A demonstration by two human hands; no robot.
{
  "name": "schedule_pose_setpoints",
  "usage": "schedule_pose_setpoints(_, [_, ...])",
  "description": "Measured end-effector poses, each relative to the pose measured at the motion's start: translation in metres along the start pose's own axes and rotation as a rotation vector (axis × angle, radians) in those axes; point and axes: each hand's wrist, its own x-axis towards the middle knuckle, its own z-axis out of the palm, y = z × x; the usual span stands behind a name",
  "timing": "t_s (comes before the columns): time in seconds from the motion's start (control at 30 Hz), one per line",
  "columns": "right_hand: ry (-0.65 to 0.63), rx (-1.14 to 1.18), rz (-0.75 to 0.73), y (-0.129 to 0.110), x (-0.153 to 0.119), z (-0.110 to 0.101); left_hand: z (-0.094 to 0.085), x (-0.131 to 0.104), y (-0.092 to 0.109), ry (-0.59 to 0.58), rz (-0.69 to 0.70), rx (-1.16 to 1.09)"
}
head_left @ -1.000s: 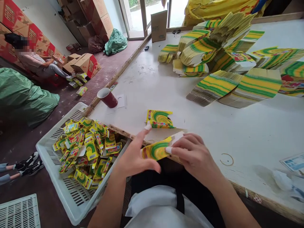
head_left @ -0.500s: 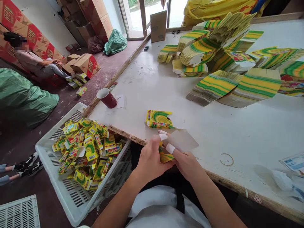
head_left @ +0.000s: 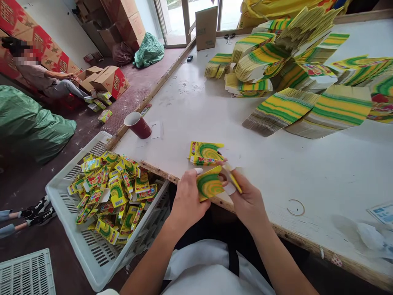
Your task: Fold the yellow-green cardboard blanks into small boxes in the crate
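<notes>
Just over the table's front edge, both hands are closed on a small yellow-and-green carton (head_left: 210, 185). My left hand (head_left: 188, 198) grips its left side, thumb on top. My right hand (head_left: 249, 203) pinches a yellow part at the right end between white-wrapped fingertips; motion blurs that end, and I cannot tell whether it is a flap or a separate piece. Right behind them on the table lies another yellow-and-green carton (head_left: 205, 151), with a cut-out at its right end.
A white plastic crate (head_left: 66, 223) heaped with folded cartons stands left of the table. A dark red cup (head_left: 141, 126) sits near the left edge. Stacks of flat cartons (head_left: 276, 108) cover the back right. A rubber band (head_left: 296, 207) lies at right. A person (head_left: 46, 78) sits far left.
The carton in my hands has turned, so its printed yellow-green face now shows instead of the plain whitish panel. My hands have moved slightly apart.
</notes>
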Motion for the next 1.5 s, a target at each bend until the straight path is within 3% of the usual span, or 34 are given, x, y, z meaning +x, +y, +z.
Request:
schedule_pose_setpoints(0.23, [-0.231,-0.338,-0.284,-0.007,-0.001,-0.008,-0.022,0.002,0.004,-0.033,-0.062,-0.055])
schedule_pose_setpoints(0.43, [-0.309,-0.369,-0.243,-0.008,0.004,-0.023,-0.035,0.008,0.012,-0.099,-0.068,-0.084])
schedule_pose_setpoints(0.6, [-0.453,-0.273,-0.182,-0.016,0.012,-0.040,-0.034,0.008,0.012,-0.143,-0.089,-0.060])
schedule_pose_setpoints(0.77, [-0.290,-0.255,-0.205,-0.008,0.008,-0.018,-0.028,0.011,0.014,-0.086,-0.076,-0.017])
schedule_pose_setpoints(0.9, [-0.243,-0.306,-0.259,0.000,0.003,-0.005,-0.027,0.013,0.011,-0.077,-0.064,-0.064])
schedule_pose_setpoints(1.13, [-0.384,-0.419,-0.161,-0.003,0.010,-0.024,-0.030,0.015,0.003,-0.177,-0.122,-0.068])
schedule_pose_setpoints(1.23, [-0.397,-0.381,-0.196,-0.004,0.009,-0.021,-0.031,0.016,0.004,-0.179,-0.122,-0.077])
schedule_pose_setpoints(1.37, [-0.322,-0.372,-0.175,-0.005,0.005,-0.010,-0.033,0.013,0.003,-0.162,-0.115,-0.067])
schedule_pose_setpoints(1.5, [-0.417,-0.368,-0.176,-0.009,0.006,-0.018,-0.033,0.009,0.000,-0.183,-0.134,-0.066])
